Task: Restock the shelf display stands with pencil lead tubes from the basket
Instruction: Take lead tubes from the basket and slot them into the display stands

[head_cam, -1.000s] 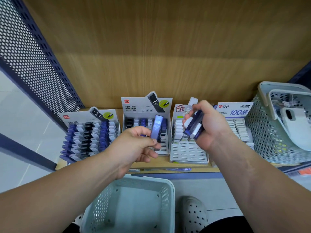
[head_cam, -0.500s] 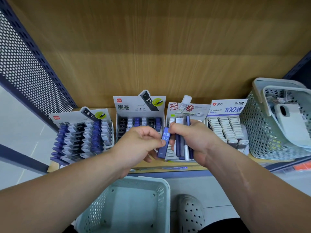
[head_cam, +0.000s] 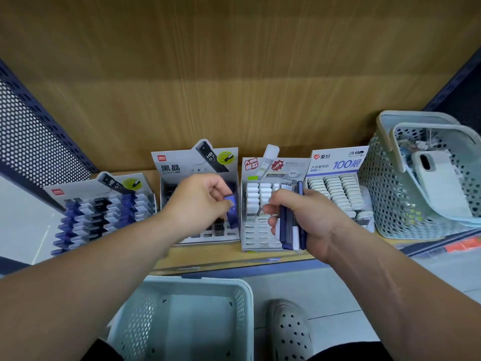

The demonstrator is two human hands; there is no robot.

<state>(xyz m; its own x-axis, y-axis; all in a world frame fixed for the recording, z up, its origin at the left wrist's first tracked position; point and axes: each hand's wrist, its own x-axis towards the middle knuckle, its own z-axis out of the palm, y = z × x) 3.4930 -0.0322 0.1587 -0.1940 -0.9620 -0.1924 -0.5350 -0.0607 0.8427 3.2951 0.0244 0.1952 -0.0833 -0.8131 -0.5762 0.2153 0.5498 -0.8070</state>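
Note:
My left hand (head_cam: 200,201) pinches one blue lead tube (head_cam: 231,208) over the right side of the second display stand (head_cam: 179,165), a grey box with dark tubes in its slots. My right hand (head_cam: 307,217) grips a bundle of several blue and white lead tubes (head_cam: 290,230) in front of the third stand (head_cam: 253,201), which holds white tubes. A pale green basket (head_cam: 208,285) sits below the shelf edge, and what I see of its inside is bare.
A full stand of blue, black and white tubes (head_cam: 104,212) stands at the left, and a stand of white tubes (head_cam: 335,188) at the right. A second perforated basket (head_cam: 385,188) with a white phone stands far right. A perforated metal panel (head_cam: 33,144) bounds the left side.
My left hand has drawn the single blue tube away from my right hand's bundle and carried it left and back over the second stand. My right hand has stayed nearly still.

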